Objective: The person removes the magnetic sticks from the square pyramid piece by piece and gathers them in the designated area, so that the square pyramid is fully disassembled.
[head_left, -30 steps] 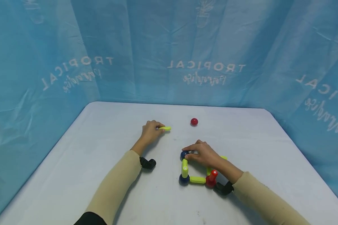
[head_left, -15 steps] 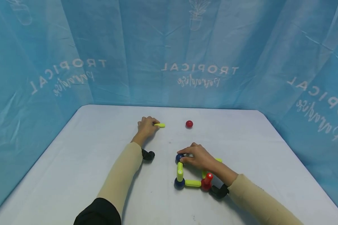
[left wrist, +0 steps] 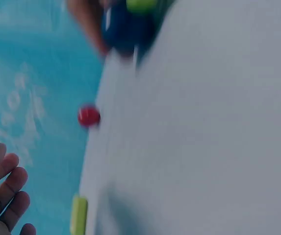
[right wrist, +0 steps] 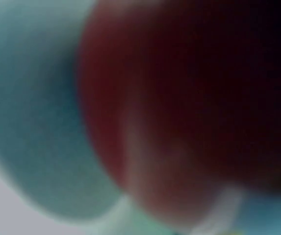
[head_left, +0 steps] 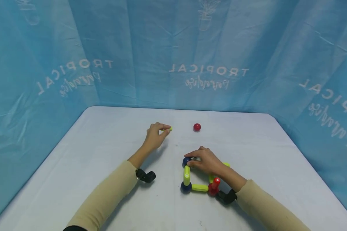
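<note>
My left hand [head_left: 156, 136] hovers at the table's far middle with thumb and fingers apart. A yellow-green stick [left wrist: 79, 215] lies on the table by its fingers, apart from them in the left wrist view and partly hidden behind them in the head view. My right hand [head_left: 206, 162] grips a dark blue ball [head_left: 186, 161] at a corner of a ball-and-stick frame. That frame joins yellow-green sticks [head_left: 200, 188], a second blue ball [head_left: 186, 187] and a red ball [head_left: 213, 190] with a red stick [head_left: 216, 182] rising from it. My right forearm hides part of it.
A loose red ball [head_left: 197, 127] sits on the white table [head_left: 243, 138] beyond the frame. Blue printed curtain [head_left: 150, 57] encloses the table's back and sides. A blurred red ball [right wrist: 179, 98] fills much of the right wrist view.
My left hand held the yellow-green stick in the earlier frames; now its fingers have spread and let go of it. My right hand keeps its grip on the blue ball.
</note>
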Demonstrator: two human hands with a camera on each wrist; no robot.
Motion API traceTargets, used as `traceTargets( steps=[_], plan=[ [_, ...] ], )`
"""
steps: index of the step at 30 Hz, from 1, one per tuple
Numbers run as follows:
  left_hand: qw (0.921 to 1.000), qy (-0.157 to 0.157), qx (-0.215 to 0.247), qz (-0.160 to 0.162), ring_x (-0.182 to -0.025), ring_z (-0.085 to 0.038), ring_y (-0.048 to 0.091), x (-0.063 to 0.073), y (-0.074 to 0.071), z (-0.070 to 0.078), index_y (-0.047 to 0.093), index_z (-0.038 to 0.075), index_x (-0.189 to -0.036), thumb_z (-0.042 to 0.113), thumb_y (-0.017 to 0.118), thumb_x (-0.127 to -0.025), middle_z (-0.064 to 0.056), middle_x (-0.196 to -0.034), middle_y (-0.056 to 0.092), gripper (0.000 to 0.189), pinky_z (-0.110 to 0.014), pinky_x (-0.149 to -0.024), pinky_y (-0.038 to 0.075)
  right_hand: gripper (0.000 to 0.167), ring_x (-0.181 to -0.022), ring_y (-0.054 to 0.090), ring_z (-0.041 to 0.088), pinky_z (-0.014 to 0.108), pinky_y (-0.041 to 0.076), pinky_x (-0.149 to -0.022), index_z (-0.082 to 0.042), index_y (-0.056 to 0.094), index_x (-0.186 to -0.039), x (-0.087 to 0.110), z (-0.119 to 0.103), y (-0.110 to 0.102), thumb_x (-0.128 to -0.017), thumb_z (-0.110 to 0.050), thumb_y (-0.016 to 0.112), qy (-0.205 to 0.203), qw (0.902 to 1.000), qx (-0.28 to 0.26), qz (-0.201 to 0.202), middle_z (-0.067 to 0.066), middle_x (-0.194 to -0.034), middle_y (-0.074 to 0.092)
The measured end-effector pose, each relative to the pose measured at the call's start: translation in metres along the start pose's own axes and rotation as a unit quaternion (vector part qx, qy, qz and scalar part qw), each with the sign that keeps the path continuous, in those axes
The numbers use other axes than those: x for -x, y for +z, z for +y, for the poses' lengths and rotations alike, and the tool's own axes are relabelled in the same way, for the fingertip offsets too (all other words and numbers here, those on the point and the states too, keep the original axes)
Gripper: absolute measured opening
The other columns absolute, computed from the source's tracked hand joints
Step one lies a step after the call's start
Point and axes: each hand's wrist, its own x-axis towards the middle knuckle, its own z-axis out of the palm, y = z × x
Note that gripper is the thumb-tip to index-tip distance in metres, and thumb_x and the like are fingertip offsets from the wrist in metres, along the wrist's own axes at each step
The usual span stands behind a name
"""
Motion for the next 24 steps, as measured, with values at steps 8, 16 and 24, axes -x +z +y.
traceTargets(
  steps=[8, 16, 24],
  plan=[
    [0.9906, 0.026, 0.106, -0.082, -0.102, -0.013, 0.049, 0.086, -0.004, 0.059, 0.068, 0.02, -0.111, 0.035, 0.057, -0.093, 0.006, -0.107, 0.066, 0.026, -0.047, -0.091, 0.04, 0.036, -0.087, 0.046, 0.011, 0.027, 0.038, -0.069, -0.027, 0.067, -0.118, -0.001, 0.003, -0.002, -0.084, -0.036, 0.069, 0.002, 0.9999, 0.003, 0.01, -0.011, -0.101, 0.068],
    [0.9894, 0.068, 0.077, -0.102, -0.099, -0.011, 0.047, 0.125, 0.013, 0.07, 0.067, 0.017, -0.11, 0.035, 0.076, -0.077, 0.004, -0.101, 0.064, 0.039, -0.04, -0.092, 0.032, 0.036, -0.087, 0.047, 0.013, 0.028, 0.036, -0.072, -0.025, 0.068, -0.117, -0.004, 0.005, -0.004, -0.083, -0.035, 0.07, -0.001, 0.9996, 0.005, 0.026, -0.008, -0.099, 0.069],
    [0.994, 0.064, 0.055, -0.069, -0.089, -0.006, 0.05, 0.13, 0.024, 0.071, 0.069, 0.019, -0.092, 0.026, 0.08, -0.072, 0.01, -0.089, 0.065, 0.024, -0.033, -0.085, 0.032, 0.038, -0.09, 0.047, 0.013, 0.028, 0.036, -0.074, -0.028, 0.066, -0.119, -0.003, 0.003, -0.005, -0.083, -0.037, 0.07, 0.018, 0.9996, 0.003, 0.021, -0.005, -0.101, 0.066]
  ],
)
